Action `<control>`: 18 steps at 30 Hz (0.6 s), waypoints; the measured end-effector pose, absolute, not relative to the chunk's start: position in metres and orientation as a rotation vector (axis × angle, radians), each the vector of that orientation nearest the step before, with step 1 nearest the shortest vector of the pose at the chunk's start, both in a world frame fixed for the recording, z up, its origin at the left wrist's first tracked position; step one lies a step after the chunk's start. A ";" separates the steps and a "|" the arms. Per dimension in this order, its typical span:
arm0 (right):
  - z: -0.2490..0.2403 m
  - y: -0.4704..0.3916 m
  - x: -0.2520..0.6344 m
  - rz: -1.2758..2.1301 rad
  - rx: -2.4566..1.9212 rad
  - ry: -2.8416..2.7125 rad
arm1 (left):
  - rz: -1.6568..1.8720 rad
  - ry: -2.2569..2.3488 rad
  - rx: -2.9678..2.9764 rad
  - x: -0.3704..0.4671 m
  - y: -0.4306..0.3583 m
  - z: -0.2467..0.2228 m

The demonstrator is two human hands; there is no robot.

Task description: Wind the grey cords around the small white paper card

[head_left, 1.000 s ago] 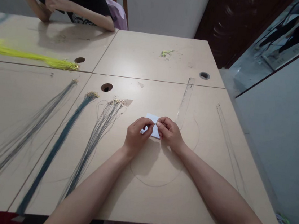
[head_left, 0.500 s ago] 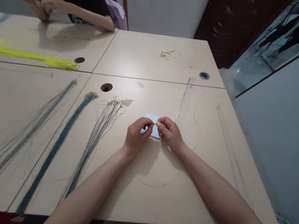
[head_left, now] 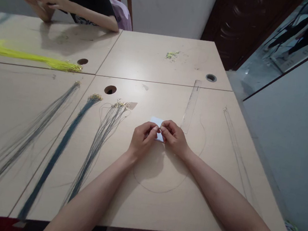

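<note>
While facing a thin thread looped on the table, pinching a tiny item, too small to identify, between left hand and right hand, over a pale card, with a clear ruler and yellow-green scraps beyond.

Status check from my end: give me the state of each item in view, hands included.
Left hand: fingertips pinched together
Right hand: pinched, meeting the left; anything held is too small to identify
White pad: flat, partly covered
Clear ruler: flat
Loose strand: curved
Blue bundle: gathered
Yellow bundle: fanned at one end
</note>
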State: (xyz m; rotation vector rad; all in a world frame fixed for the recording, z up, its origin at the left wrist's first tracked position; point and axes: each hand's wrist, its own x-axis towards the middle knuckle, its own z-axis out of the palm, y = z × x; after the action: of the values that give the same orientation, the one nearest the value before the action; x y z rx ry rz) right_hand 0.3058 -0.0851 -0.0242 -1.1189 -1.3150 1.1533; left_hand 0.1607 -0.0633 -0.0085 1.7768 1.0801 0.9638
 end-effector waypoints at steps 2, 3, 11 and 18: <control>-0.022 -0.086 0.306 1.131 -1.145 -1.346 | 0.928 1.058 1.705 0.161 -0.063 -0.006; -0.020 -0.087 0.306 1.120 -1.159 -1.359 | 0.917 1.049 1.661 0.161 -0.063 -0.005; -0.021 -0.087 0.307 1.094 -1.189 -1.390 | 0.854 0.925 1.283 0.161 -0.058 -0.012; -0.021 -0.087 0.306 1.096 -1.166 -1.393 | 0.796 0.820 0.915 0.164 -0.058 -0.012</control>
State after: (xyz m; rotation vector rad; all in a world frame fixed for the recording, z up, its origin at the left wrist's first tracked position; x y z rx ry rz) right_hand 0.3061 -0.0867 -0.0211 -1.1659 -1.3934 1.0958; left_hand 0.1635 -0.0576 -0.0120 0.9149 0.8197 0.7960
